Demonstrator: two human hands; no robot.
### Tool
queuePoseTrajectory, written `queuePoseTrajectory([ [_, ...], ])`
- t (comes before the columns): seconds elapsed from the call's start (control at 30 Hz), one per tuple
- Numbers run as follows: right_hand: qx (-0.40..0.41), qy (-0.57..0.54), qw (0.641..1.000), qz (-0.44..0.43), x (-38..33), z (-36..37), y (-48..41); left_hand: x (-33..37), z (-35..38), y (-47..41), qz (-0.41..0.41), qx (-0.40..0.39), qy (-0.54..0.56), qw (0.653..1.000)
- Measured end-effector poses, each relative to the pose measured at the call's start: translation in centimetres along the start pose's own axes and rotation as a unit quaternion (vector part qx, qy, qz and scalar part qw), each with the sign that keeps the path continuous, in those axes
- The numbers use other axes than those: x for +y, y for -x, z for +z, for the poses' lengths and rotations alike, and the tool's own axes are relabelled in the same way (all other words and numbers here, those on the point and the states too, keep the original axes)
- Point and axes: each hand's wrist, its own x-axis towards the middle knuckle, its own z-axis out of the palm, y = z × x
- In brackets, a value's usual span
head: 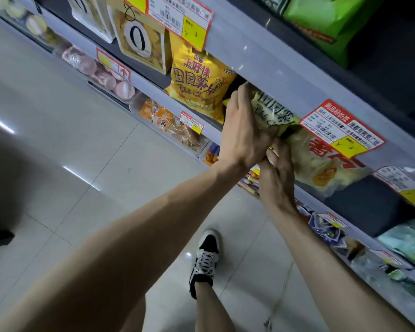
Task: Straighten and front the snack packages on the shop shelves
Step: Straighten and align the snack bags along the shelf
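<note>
Your left hand (244, 133) at frame centre, fingers curled round a pale bag (273, 111), your right hand (277, 180) just below, grasp unclear, yellow bag (197, 77) upper left

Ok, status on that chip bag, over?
Left grip holding pale yellow chip bag, bag tilted. Right grip at its lower edge, hold hidden. Shelf lip and price tag overhang it.

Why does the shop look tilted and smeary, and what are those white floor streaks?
Head view: the wide-angle lens slants the shelf edge; the streaks are lamp glare on floor tiles; the pale bag in the left hand is blurred, the yellow chip bag sharp.
</note>
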Motion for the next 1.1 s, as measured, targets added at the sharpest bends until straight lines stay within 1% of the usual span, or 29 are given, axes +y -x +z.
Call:
queuePoseTrajectory([
  [0.1, 0.008, 0.026, 0.999, 0.019, 0.4, 0.6, 0.1, -1.5, -0.2, 0.1, -0.032, -0.039, -0.013, 0.999],
  [0.17, 0.026, 0.047, 0.998, 0.023, 0.2, 0.9, 0.4, -1.8, -0.6, -0.1, -0.034, -0.067, -0.025, 0.997],
  [0.27, 0.059, 0.062, 0.996, 0.035, -0.3, 1.2, 0.8, -1.7, -2.2, -0.2, -0.011, -0.107, -0.043, 0.993],
  [0.37, 0.086, 0.074, 0.992, 0.050, -1.2, 2.2, 1.7, -2.3, -5.3, 0.2, 0.024, -0.158, -0.082, 0.984],
  [0.47, 0.088, 0.117, 0.989, 0.038, -2.8, 4.1, 3.0, -3.5, -9.3, 0.2, 0.063, -0.198, -0.142, 0.968],
  [0.53, 0.072, 0.153, 0.985, 0.017, -4.0, 6.0, 3.7, -4.4, -12.3, -0.4, 0.070, -0.215, -0.182, 0.957],
  [0.67, 0.033, 0.224, 0.974, -0.010, -6.4, 10.6, 4.2, -6.4, -18.7, -2.4, 0.057, -0.223, -0.242, 0.943],
  [0.8, -0.004, 0.298, 0.954, -0.041, -9.2, 15.5, 4.4, -8.3, -25.0, -5.3, 0.047, -0.217, -0.290, 0.931],
  [0.9, -0.011, 0.337, 0.939, -0.066, -11.3, 19.4, 4.2, -9.2, -29.3, -7.8, 0.045, -0.215, -0.322, 0.921],
  [1.1, -0.010, 0.367, 0.928, -0.067, -14.7, 25.8, 2.5, -10.8, -35.6, -12.8, 0.045, -0.201, -0.371, 0.905],
])
